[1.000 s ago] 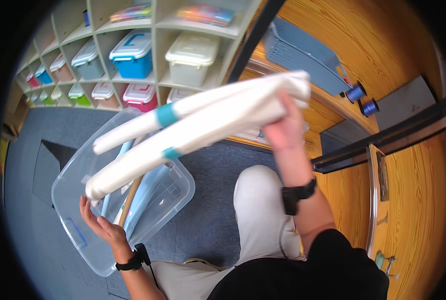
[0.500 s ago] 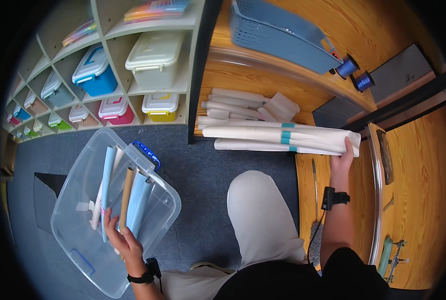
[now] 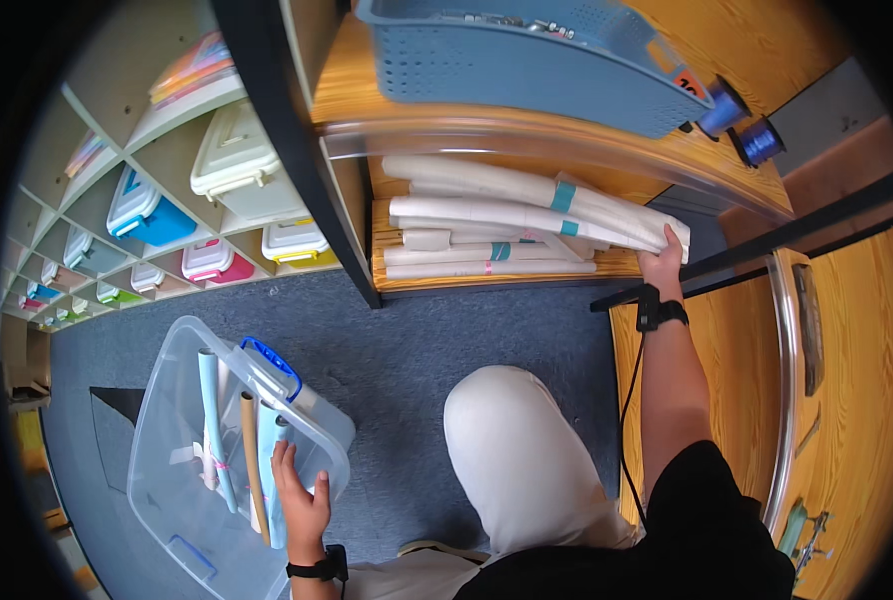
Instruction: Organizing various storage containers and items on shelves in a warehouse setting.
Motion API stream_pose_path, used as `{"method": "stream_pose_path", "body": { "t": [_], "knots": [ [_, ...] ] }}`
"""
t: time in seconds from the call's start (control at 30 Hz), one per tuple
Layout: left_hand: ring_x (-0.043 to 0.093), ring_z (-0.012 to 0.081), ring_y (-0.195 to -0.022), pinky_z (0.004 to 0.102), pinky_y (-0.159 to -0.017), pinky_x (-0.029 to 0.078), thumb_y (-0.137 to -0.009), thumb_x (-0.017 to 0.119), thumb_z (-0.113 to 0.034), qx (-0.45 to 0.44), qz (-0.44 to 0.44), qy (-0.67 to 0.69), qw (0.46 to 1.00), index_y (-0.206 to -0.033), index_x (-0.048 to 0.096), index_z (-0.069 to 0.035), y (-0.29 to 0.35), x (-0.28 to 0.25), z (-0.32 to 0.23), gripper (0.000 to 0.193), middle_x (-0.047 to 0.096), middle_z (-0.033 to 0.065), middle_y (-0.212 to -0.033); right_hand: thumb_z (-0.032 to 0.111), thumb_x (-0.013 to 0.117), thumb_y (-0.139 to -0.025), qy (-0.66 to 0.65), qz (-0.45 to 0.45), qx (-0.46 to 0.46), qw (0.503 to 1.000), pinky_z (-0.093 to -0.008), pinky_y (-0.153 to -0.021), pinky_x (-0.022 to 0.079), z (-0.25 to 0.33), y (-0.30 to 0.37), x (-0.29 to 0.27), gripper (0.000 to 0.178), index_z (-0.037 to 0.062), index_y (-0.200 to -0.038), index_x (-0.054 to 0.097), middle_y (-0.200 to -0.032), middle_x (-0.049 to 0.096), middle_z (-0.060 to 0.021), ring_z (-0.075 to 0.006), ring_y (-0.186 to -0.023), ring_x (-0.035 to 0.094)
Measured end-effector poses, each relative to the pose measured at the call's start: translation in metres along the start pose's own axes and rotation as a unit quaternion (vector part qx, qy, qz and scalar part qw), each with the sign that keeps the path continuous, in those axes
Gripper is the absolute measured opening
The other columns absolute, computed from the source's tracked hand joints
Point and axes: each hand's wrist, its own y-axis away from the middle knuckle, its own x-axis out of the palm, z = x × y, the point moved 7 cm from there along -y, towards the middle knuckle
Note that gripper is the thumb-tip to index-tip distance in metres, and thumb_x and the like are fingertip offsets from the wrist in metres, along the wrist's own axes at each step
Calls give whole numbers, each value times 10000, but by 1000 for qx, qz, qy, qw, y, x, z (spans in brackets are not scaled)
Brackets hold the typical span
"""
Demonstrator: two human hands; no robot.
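My right hand [image 3: 664, 258] grips the right ends of long white paper rolls [image 3: 527, 215] with teal bands. They lie on the low wooden shelf, above other white rolls [image 3: 437, 269]. Over the right side of a clear plastic bin [image 3: 163, 500], my left hand [image 3: 305, 505] is open, fingers extended. Inside that bin stand light blue rolls [image 3: 213, 420] and a brown cardboard tube [image 3: 253, 450], leaning. The left hand is nearest a thicker blue roll [image 3: 272, 520]; whether it touches it I cannot tell.
A blue perforated basket [image 3: 527, 75] and blue-purple spools [image 3: 760, 142] sit on the upper shelf. A dark post [image 3: 297, 150] separates it from cubbies with lidded boxes [image 3: 237, 165]. The wooden unit with a metal edge [image 3: 787, 400] stands right of my bent knee [image 3: 507, 440].
My right hand has carried the white rolls back onto the shelf, over the others. My left hand has shifted rightward, away from the brown tube. The view has turned slightly.
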Motion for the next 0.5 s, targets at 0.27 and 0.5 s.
{"method": "stream_pose_path", "body": {
  "t": [0.27,0.5],
  "knots": [
    [438,452,-1272,510,-1073,345,-920,555,-209,27,-42,-101,994,-1236,472,74,23,-25,4,433,473,264,-1347,313,584,-924,38,-44,106,993,-608,-1119,276,-69,-87,-37,600,62,-1434,393,-1427,481,-175,-377,-1348,411],
    [467,440,-1236,504,-1062,345,-962,513,-227,35,-59,-121,990,-1210,476,66,34,-39,19,386,495,258,-1315,462,716,-869,235,-113,169,951,-501,-1047,421,-131,-44,-29,857,63,-1485,273,-1463,329,-153,-307,-1376,296]
  ]
}}
